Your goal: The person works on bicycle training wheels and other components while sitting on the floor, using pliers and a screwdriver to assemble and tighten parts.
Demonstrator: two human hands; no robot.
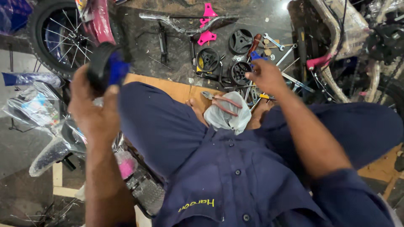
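While the left hand is closed round 1 small black-and-blue wheel held up beside the left knee, the right hand reaches w/ fingers curled into the tools on the floor, grip unclear, 3 black wheels lying loose, so assembly looks early.

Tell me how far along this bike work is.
Done: small parts are unpacked and spread on the floor, including black wheels, a wrench and pliers on a plastic bag. In hand: the left hand holds a black and blue wheel; the right hand reaches among the tools. Left: handlebar lies loose.
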